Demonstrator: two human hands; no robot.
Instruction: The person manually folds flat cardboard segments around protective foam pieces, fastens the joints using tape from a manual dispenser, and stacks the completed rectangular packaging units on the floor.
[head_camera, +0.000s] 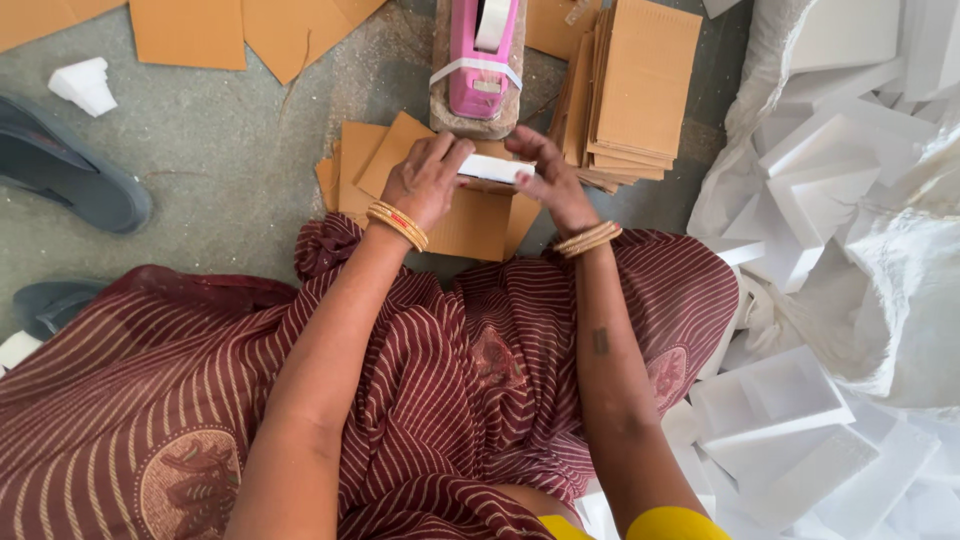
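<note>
Over the loose cardboard sheets (470, 225) lying on the grey floor (230, 150), just in front of the lap, both hands are gripping a small white rectangular block (495, 168), flat and clean-edged. Left hand (425, 180) is pinching its left end between thumb and fingers; right hand (548, 175) is clasping its right end. Beyond it a pink tape dispenser (482, 55) is standing, a cardboard stack (635, 90) beside it.
</note>
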